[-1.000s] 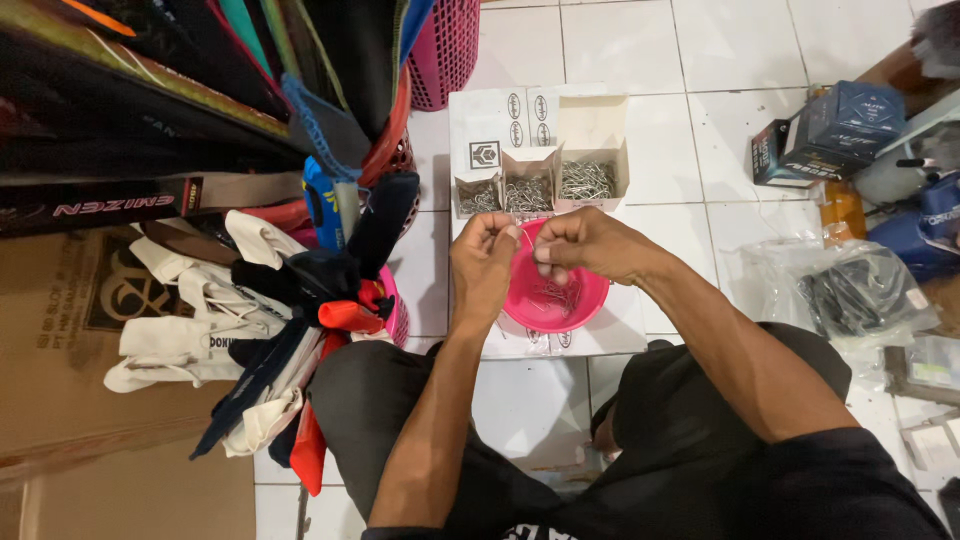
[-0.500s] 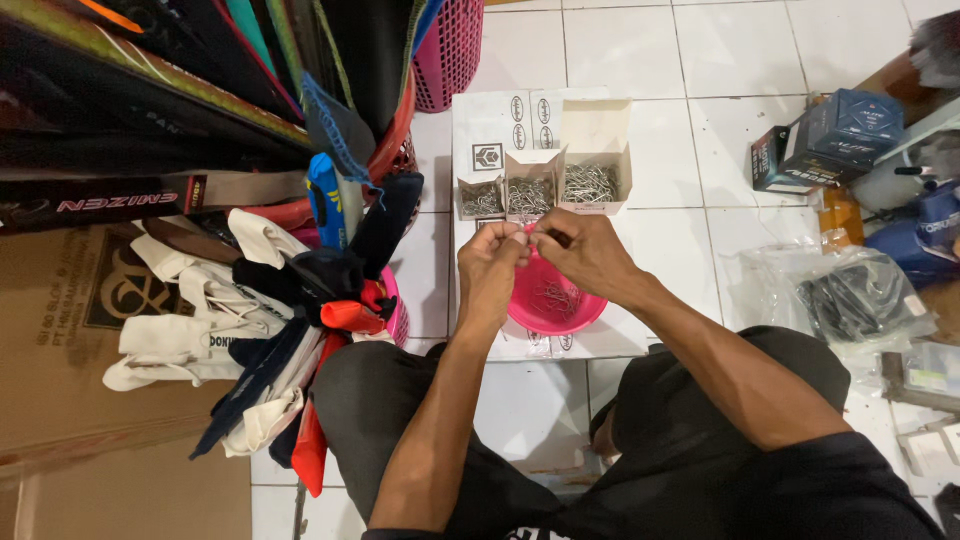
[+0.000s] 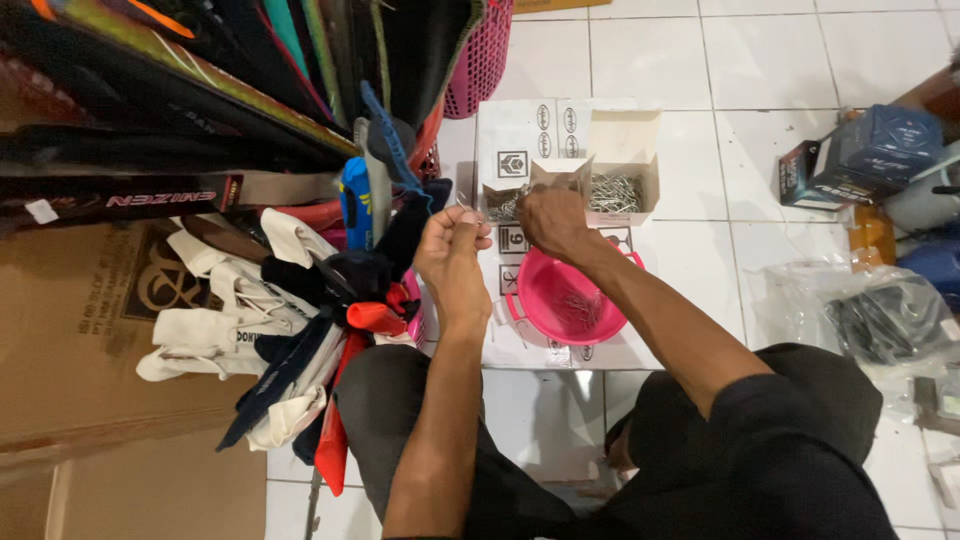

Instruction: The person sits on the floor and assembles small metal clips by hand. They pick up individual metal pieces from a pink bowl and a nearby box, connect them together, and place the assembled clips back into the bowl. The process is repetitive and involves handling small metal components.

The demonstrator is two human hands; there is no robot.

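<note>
Seated on the tiled floor (image 3: 770, 70), the person reaches the right hand (image 3: 553, 218) to 12 o'clock, fingers curled into the open white box (image 3: 625, 135) of small metal pieces (image 3: 612, 190), whether pinching any cannot be told. Left hand (image 3: 452, 250) sits raised at 10 o'clock from the pink bowl (image 3: 570, 300), fingertips pressed together on a thin metal piece, likely kept close for sorting. Bowl rests on flat white cardboard just below the box, handy for drops; clothes pile (image 3: 270, 320) at 9 o'clock.
</note>
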